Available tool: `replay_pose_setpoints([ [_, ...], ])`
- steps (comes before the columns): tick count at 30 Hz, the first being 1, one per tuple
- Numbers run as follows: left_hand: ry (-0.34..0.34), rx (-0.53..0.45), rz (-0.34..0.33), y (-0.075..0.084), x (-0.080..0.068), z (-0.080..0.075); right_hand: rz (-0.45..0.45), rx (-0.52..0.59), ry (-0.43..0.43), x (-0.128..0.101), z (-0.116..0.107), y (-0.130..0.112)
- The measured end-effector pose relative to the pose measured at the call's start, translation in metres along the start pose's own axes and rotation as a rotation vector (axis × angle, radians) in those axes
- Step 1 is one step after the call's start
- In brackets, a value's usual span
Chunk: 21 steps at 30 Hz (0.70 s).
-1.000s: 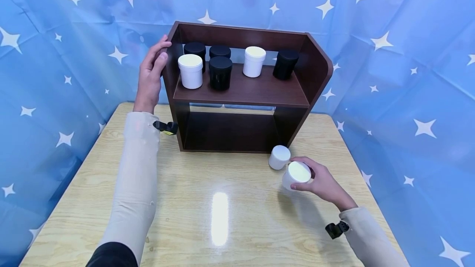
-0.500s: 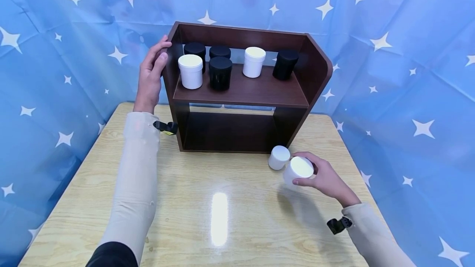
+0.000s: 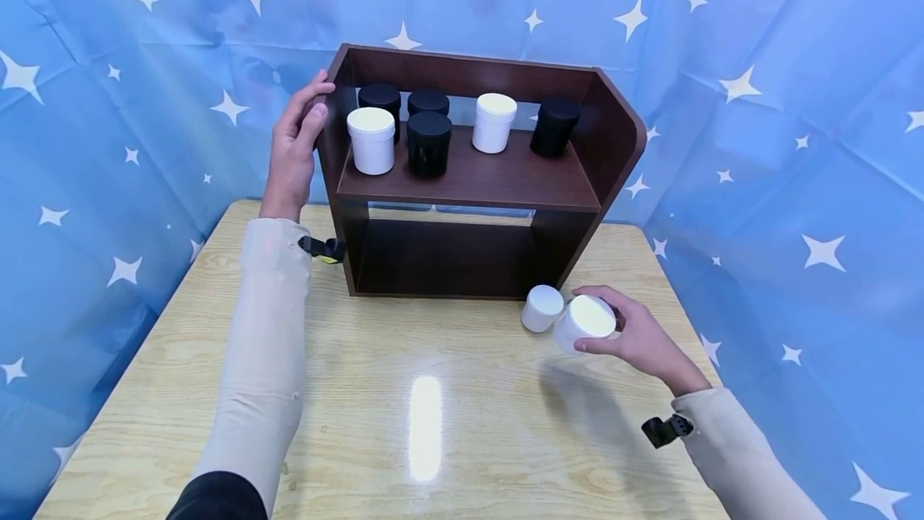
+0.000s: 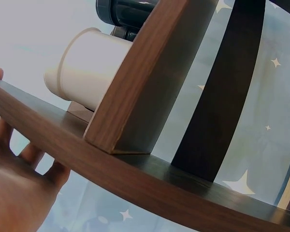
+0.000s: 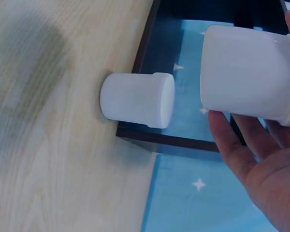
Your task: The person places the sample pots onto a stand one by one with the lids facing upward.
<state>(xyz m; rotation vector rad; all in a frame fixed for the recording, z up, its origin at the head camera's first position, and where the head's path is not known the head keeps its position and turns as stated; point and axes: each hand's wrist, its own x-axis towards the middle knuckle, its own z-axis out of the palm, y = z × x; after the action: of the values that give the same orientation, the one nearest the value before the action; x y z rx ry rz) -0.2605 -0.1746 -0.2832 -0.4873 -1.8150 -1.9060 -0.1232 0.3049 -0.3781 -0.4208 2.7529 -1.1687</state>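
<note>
At the right, my right hand (image 3: 635, 339) grips a white lidded jar (image 3: 577, 326) between thumb and fingers, tilted and raised over the table. A smaller white jar (image 3: 541, 310) stands just left of it, by the lower right corner of a dark brown wooden shelf (image 3: 469, 197). In the right wrist view the held jar (image 5: 249, 72) and the smaller jar (image 5: 135, 99) are apart. My left hand (image 3: 290, 147) holds the shelf's left side panel (image 4: 106, 166); one fingertip shows over its far edge in the left wrist view.
On the upper shelf board stand white jars (image 3: 372, 143) (image 3: 494, 123) and several black jars (image 3: 429, 143) (image 3: 555, 127). A blue star-printed curtain (image 3: 758, 143) hangs behind and beside the pale wooden table (image 3: 361, 416).
My right hand has lifted the white jar a little and moved it slightly up and right in the head view. The left hand stays on the shelf; the smaller jar stays put.
</note>
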Motion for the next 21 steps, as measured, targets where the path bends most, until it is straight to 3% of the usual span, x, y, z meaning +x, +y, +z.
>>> replay_pose_setpoints([
  [8,-0.001,-0.013,0.006,0.002,-0.002,0.000,-0.004,-0.013,0.006,0.000,-0.009,-0.006],
  [14,0.002,-0.020,0.005,-0.009,0.004,-0.002,-0.019,-0.026,0.012,0.002,-0.016,-0.009],
  [21,0.001,-0.013,0.009,0.006,-0.002,0.002,-0.059,-0.027,0.013,0.005,-0.025,-0.021],
])
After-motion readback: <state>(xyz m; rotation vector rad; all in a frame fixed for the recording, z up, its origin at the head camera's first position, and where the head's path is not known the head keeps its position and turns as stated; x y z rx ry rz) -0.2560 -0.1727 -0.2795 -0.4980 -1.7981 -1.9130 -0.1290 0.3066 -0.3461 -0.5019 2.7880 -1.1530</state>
